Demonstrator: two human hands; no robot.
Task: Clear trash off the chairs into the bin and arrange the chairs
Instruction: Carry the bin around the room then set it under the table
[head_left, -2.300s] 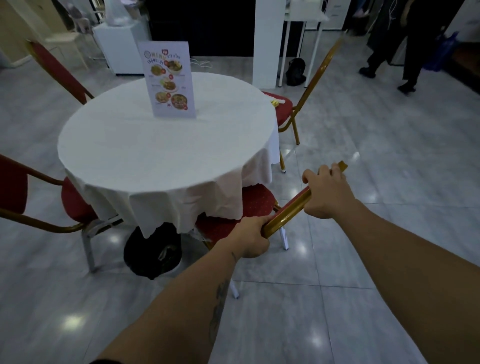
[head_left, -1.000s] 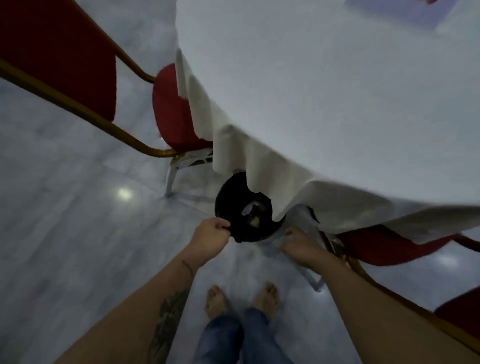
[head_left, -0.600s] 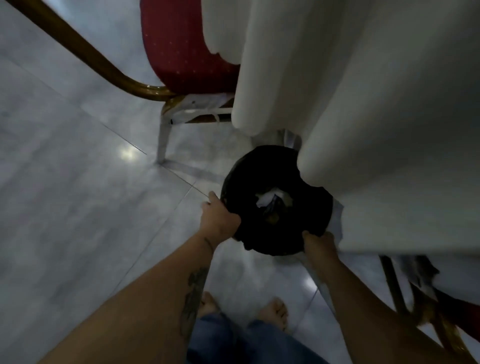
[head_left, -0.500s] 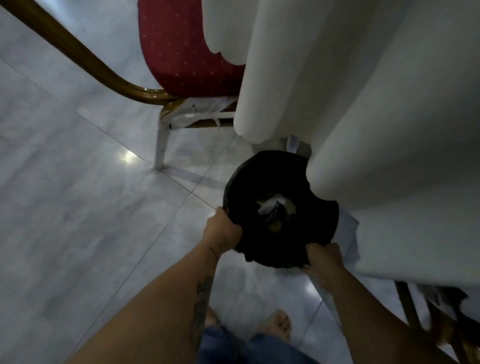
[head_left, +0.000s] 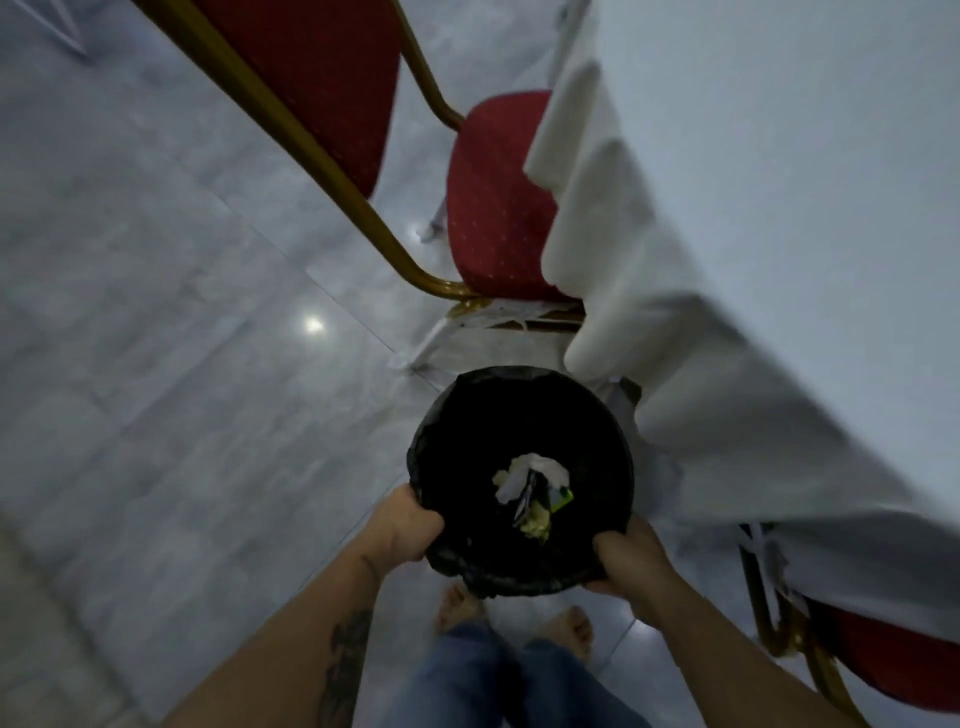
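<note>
A round bin (head_left: 470, 415) lined with a black bag sits just clear of the tablecloth's hem. My left hand (head_left: 402, 527) grips its near-left rim and my right hand (head_left: 631, 553) grips its near-right rim. Crumpled white paper and small wrappers (head_left: 532, 491) lie at the bottom of the bin. A red chair with a gold frame (head_left: 493, 208) stands beyond the bin, its seat partly under the cloth. Another red chair (head_left: 872, 665) shows at the lower right, mostly hidden by the cloth.
The round table with its white cloth (head_left: 779, 218) fills the right side and hangs over the chairs. Grey glossy floor tiles (head_left: 156, 338) spread to the left. My bare feet (head_left: 519, 618) stand right below the bin.
I let go of the chair back, bent down and took the bin by its rim with both hands. The bin has come out from under the tablecloth toward me.
</note>
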